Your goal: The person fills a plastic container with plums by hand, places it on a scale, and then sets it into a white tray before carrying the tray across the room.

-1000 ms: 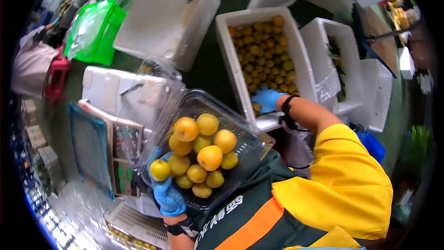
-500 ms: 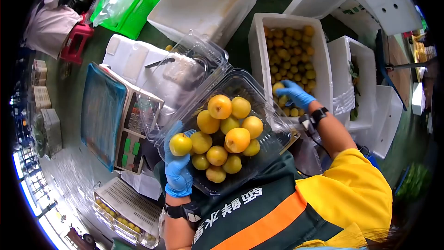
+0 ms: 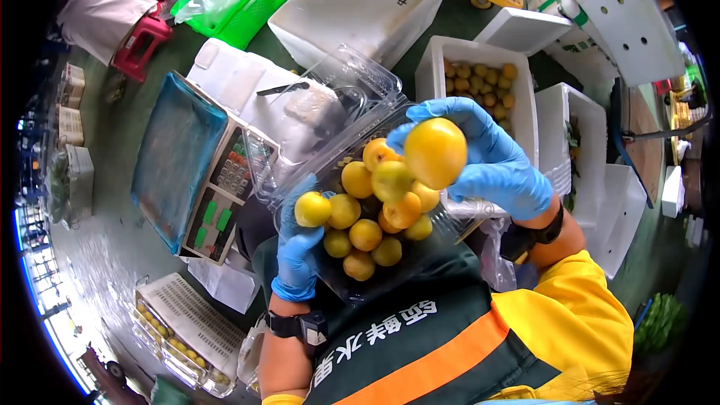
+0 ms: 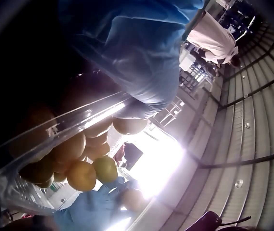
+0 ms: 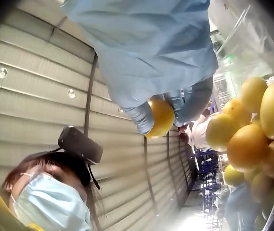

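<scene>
In the head view, my blue-gloved right hand (image 3: 502, 169) pinches a round yellow fruit (image 3: 436, 154) above the right side of an open clear plastic clamshell box (image 3: 341, 274). The right wrist view shows this fruit (image 5: 161, 118) between thumb and fingers. My left hand (image 3: 296, 259), also blue-gloved, grips the box by its left side. One yellow fruit (image 3: 313, 209) sits against its fingers at the rim. Several more yellow-orange fruits (image 3: 365, 235) are heaped inside the box. Its clear lid (image 3: 352, 75) stands folded back on the far side.
Behind the right hand, a white foam box (image 3: 431, 67) holds many similar fruits. Another foam box (image 3: 551, 112) with leaves stands to its right. At left is a scale (image 3: 229, 172) with a blue-covered pan. A green crate (image 3: 232, 4) and large foam box (image 3: 352, 0) stand farther back.
My right hand came out of the foam box with a fruit and moved left to the clamshell. The left hand keeps its hold on the clamshell. The head view has shifted.
</scene>
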A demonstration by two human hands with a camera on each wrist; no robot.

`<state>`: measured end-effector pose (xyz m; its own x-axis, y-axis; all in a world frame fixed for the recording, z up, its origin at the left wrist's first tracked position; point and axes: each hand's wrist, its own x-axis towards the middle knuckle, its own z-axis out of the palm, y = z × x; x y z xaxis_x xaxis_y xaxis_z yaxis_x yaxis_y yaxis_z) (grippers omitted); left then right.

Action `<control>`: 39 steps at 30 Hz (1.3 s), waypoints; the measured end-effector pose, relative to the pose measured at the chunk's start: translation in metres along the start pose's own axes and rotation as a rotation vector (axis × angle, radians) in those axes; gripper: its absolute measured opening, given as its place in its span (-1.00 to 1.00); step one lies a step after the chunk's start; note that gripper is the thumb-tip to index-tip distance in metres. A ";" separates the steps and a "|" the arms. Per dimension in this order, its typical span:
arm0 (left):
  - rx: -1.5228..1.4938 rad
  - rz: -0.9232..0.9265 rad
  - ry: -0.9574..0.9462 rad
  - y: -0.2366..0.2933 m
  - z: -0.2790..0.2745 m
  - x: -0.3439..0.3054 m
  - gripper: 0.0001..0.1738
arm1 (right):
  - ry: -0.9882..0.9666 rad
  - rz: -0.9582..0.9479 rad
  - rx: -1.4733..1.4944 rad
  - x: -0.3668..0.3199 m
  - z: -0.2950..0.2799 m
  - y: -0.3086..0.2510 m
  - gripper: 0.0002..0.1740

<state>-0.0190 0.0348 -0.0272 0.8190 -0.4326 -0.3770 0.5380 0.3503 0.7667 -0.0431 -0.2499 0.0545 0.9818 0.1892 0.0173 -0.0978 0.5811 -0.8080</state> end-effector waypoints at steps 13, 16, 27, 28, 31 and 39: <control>0.118 -0.011 -0.017 -0.004 -0.006 0.000 -0.26 | -0.041 -0.241 -0.501 -0.011 0.013 0.014 -0.15; 0.187 -0.060 -0.013 -0.007 -0.009 0.000 -0.27 | -0.089 -0.259 -0.646 -0.013 0.009 0.012 -0.07; -0.097 -0.020 0.014 0.002 0.006 -0.006 -0.29 | 0.057 0.066 0.307 -0.016 -0.005 0.008 -0.65; -0.088 -0.011 0.017 0.003 0.008 -0.007 -0.29 | 0.071 0.008 0.083 -0.016 -0.006 0.007 -0.67; -0.107 -0.093 0.057 -0.007 -0.006 -0.005 -0.25 | -0.023 -0.290 -0.953 -0.011 -0.009 -0.013 -0.68; -0.033 -0.021 0.098 -0.008 -0.001 -0.010 -0.23 | 0.418 -0.453 -0.732 0.003 -0.112 -0.026 -0.70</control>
<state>-0.0311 0.0376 -0.0301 0.8222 -0.3575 -0.4429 0.5601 0.3697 0.7414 -0.0191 -0.3526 0.0097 0.8941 -0.3121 0.3212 0.2926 -0.1360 -0.9465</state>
